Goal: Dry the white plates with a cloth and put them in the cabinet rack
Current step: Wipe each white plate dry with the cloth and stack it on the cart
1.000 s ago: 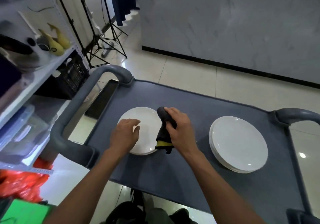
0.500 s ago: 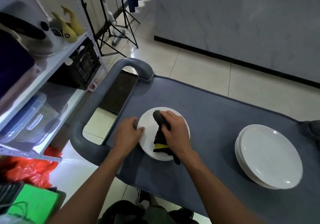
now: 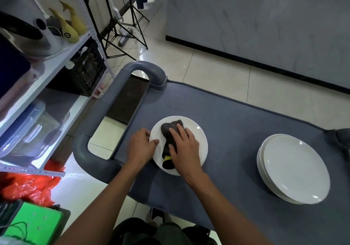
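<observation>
Head view. Grey flat-topped cart (image 3: pixel 236 134) with rounded tubular handle. On its left part: one round white ceramic plate (image 3: pixel 198 136), lying flat. Upon the plate: dark grey crumpled cloth with a yellow patch (image 3: pixel 168 133). Right hand (image 3: pixel 184 148): laid over the cloth, fingers fairly straight, pressing it to the plate. Left hand (image 3: pixel 141 147): at the plate's left rim, fingers curled round the edge, thumb on the upper face. On the cart's right part, well apart: stack of round white plates (image 3: pixel 293 169). Left of the cart: white metal shelving (image 3: pixel 56 70); red plastic bag (image 3: pixel 28 186) on the floor beneath.
</observation>
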The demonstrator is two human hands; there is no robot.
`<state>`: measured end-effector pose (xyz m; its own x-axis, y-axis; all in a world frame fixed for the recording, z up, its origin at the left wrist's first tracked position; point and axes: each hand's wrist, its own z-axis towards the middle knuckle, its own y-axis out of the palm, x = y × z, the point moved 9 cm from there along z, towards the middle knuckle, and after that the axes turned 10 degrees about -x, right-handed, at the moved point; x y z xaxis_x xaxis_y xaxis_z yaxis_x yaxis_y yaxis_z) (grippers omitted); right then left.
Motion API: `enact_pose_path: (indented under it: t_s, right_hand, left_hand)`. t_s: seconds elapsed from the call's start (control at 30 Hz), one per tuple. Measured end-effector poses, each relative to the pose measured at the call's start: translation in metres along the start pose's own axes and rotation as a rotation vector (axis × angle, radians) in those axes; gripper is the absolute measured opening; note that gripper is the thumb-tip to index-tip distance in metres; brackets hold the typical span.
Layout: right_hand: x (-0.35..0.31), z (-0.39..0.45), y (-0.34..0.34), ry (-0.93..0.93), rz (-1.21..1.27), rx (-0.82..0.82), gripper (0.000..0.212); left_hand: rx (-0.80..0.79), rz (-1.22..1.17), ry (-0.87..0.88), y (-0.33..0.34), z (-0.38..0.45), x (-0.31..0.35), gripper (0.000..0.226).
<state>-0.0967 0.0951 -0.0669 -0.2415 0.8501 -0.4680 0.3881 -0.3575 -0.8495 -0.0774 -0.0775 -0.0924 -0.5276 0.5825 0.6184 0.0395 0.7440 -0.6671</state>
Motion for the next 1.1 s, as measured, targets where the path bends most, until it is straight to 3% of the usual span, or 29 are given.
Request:
enact_pose_path:
  t_s: [0.4, 0.6, 0.9, 1.1]
  right_hand:
    - [0.008, -0.006, -0.007, 0.059, 0.069, 0.051, 0.066]
    - [0.006, -0.009, -0.015, 0.018, 0.138, 0.094, 0.061]
    - [0.0, -0.017, -0.023, -0.073, 0.173, 0.149, 0.054]
    - [-0.002, -0.022, -0.044, -0.144, 0.1, 0.26, 0.051]
  left_hand:
    - [-0.048, -0.131, -0.005, -0.001, 0.005, 0.009, 0.023]
    - [-0.189, -0.391, -0.019, 0.009, 0.0, 0.016, 0.013]
    - [-0.439, -0.603, 0.01, 0.012, -0.011, 0.04, 0.037]
    - [-0.48, -0.659, 0.08, 0.016, -0.014, 0.063, 0.041]
